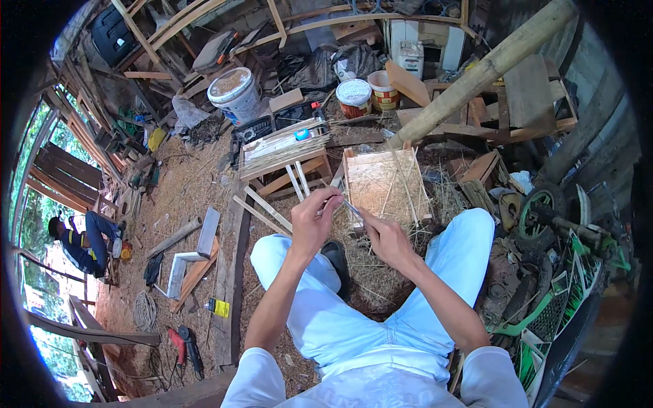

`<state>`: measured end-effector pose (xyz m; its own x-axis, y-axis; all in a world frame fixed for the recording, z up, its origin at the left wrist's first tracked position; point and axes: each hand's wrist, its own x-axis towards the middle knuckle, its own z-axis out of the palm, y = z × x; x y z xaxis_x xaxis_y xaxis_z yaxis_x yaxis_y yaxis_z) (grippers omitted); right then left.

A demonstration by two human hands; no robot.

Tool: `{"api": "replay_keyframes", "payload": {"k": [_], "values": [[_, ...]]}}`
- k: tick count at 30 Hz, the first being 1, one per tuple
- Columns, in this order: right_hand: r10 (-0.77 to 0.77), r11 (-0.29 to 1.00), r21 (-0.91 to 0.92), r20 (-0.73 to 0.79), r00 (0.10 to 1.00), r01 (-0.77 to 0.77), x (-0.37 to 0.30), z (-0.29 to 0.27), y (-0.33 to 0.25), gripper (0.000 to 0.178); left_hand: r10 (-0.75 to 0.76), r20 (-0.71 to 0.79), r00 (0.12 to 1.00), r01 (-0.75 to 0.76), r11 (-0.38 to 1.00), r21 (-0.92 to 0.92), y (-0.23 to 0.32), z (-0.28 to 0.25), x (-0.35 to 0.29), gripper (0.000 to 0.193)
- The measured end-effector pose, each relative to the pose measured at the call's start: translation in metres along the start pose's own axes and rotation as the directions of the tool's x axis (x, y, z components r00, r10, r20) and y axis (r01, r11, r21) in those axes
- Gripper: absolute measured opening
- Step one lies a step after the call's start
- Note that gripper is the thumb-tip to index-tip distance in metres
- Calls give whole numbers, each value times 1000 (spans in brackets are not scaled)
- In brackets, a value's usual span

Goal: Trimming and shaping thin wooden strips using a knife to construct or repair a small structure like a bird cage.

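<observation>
My left hand point(311, 221) is raised above my lap, thumb and fingers pinched together. Across from it, my right hand point(389, 239) is closed with its fingertips pointing toward the left one. Between the two runs a thin grey blade-like piece point(351, 208), with one end at each hand; its exact kind is too small to make out. Just beyond my hands stands a wooden box-like frame point(384, 178) with loose straw on it. To its left, a wooden stand point(272, 160) carries a bundle of thin sticks point(289, 155) and a small blue roll point(302, 134).
Pale wooden strips point(267, 206) lean by my left knee. A long bamboo pole point(486, 71) slants across the right. Buckets point(235, 95) stand at the back. A power tool point(192, 350) lies lower left. A wheel point(537, 213) and scrap lie right. Another person point(92, 241) sits far left.
</observation>
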<state>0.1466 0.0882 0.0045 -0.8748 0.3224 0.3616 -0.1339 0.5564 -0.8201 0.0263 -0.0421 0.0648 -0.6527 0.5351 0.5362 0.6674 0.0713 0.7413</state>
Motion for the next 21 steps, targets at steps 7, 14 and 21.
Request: {"api": "replay_keyframes", "payload": {"k": [7,14,21], "values": [[199,968,-193,188,962,-162,-13,12,39,46,80,13,997,-80,995,55,-5,-1,0,11],[127,951,-298,150,981,-77,-16,18,49,45,50,7,999,-50,999,3,-8,1,-1,11],[138,948,-304,142,980,-89,-18,16,50,44,23,6,1000,-23,1000,-12,-7,3,-1,12]]}}
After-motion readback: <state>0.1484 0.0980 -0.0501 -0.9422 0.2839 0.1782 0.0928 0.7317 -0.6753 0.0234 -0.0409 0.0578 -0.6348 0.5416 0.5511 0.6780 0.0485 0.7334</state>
